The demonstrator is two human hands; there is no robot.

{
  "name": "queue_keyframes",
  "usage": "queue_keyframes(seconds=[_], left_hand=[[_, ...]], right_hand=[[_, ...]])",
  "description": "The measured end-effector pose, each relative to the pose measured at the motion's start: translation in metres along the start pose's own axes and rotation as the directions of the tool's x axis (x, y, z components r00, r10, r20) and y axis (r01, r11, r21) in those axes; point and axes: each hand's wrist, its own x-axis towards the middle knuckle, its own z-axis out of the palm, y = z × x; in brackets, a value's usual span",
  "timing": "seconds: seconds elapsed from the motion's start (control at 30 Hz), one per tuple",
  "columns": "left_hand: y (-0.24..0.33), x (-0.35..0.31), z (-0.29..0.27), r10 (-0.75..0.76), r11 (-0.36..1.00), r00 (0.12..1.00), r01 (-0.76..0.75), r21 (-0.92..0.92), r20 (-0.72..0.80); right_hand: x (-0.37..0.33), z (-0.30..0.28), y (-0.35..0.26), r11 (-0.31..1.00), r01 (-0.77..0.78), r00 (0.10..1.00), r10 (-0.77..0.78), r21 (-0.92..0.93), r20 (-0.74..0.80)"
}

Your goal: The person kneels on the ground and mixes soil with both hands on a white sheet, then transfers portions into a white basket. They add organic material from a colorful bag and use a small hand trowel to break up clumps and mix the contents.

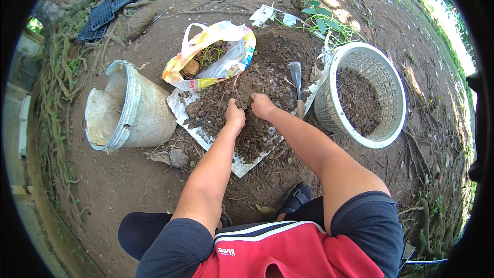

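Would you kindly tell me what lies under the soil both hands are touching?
A white sheet shows along parts of the edge of the soil; the rest beneath is covered and cannot be seen.

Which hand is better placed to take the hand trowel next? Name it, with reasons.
The right hand, likely: it is at the soil just left of the hand trowel, whose tan handle lies beside the right forearm. The left hand is farther, with the right hand between.

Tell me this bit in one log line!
left hand: touching loose soil | right hand: touching soil | hand trowel: on soil, right of hands | white plastic basket: soil inside
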Motion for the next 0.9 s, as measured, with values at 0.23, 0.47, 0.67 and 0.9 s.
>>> queue_keyframes(seconds=[0.23,0.47,0.67,0.9], left_hand=[[-0.024,0.008,-0.003,0.036,0.986,0.999,-0.033,0.162,-0.018],[-0.026,-0.003,-0.03,0.091,0.939,0.983,-0.031,0.342,-0.161],[-0.029,0.013,-0.038,-0.245,0.951,0.953,0.272,0.149,-0.177],[-0.014,0.024,-0.025,-0.493,0.822,0.865,0.497,-0.279,0.087]], right_hand=[[0.001,-0.01,0.005,0.998,-0.06,0.997,0.059,0.024,0.05],[0.018,-0.024,0.029,0.997,-0.021,0.996,0.015,0.073,0.09],[0.032,-0.017,0.053,0.828,-0.476,0.873,0.485,0.297,0.049],[0.018,-0.002,0.047,0.597,-0.568,0.818,0.488,0.566,0.306]])
